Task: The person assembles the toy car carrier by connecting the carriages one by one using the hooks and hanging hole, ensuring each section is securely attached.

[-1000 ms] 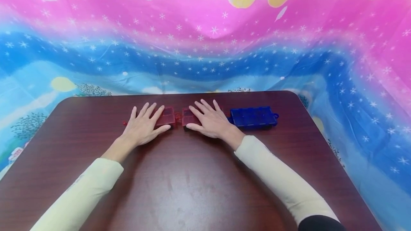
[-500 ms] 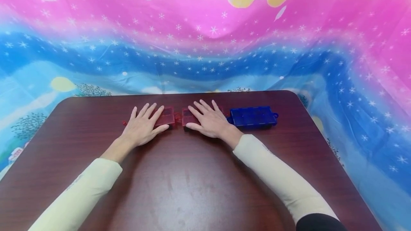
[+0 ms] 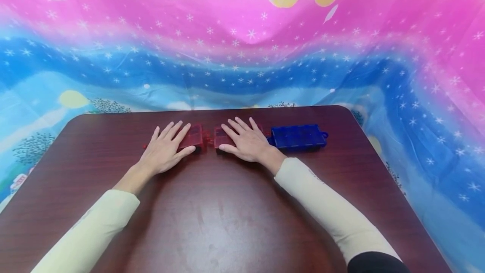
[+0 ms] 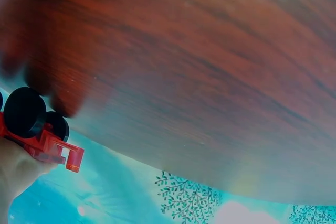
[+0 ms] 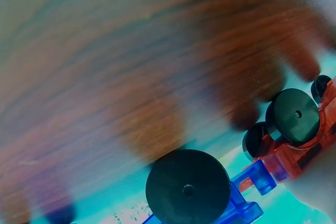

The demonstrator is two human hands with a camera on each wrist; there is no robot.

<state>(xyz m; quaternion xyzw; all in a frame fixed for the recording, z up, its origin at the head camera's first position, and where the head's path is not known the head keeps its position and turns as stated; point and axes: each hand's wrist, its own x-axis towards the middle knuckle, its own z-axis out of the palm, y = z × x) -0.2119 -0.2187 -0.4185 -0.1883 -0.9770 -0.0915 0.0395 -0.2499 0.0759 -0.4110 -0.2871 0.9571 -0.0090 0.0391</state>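
Observation:
Three see-through plastic toy wagons with black wheels stand in a row near the table's far edge. My left hand (image 3: 163, 148) lies with fingers spread over the left red wagon (image 3: 195, 136), its thumb along the near side. Over the middle red wagon (image 3: 222, 136), my right hand (image 3: 246, 142) rests the same way and hides much of it. Right of that hand is the blue wagon (image 3: 297, 137). Its blue hook (image 5: 262, 178) meets the red wagon's end in the right wrist view. Between the two red wagons are red couplings (image 3: 208, 137). The left wagon's free red hook (image 4: 74, 159) shows in the left wrist view.
The dark wood table (image 3: 223, 214) has rounded far corners. Behind it hangs a pink and blue cloth (image 3: 227, 54) with snowflakes. The table's glossy surface reflects the wagons' wheels.
My left hand and the left red wagon have shifted slightly left, and the gap to the middle wagon has widened. My right hand, the middle wagon and the blue wagon stay nearly still.

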